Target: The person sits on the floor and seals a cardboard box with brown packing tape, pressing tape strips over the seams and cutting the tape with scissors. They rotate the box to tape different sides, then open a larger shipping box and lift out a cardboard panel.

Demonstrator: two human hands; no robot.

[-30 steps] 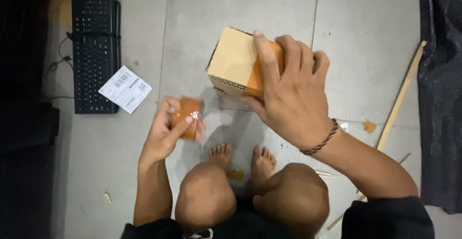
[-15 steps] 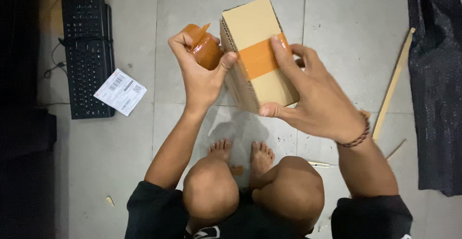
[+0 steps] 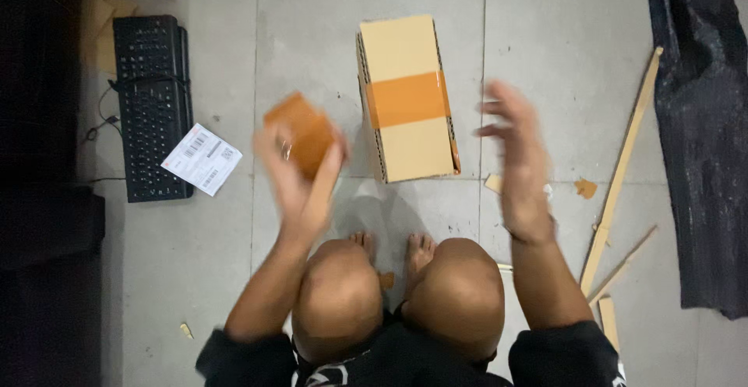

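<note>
Box (image 3: 405,99) now down on the floor (image 3: 561,36), released | left hand (image 3: 300,173) grip closed on tape roll (image 3: 300,132), left of box | right hand (image 3: 518,161) grip open, empty, beside box

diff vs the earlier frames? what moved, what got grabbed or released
The cardboard box, held up by the right hand half a second ago, now lies on the floor beyond the feet, orange tape band up. That hand has let go and hangs open beside it. The left hand keeps hold of the orange tape roll, now left of the box. The keyboard and paper label stayed put.
</note>
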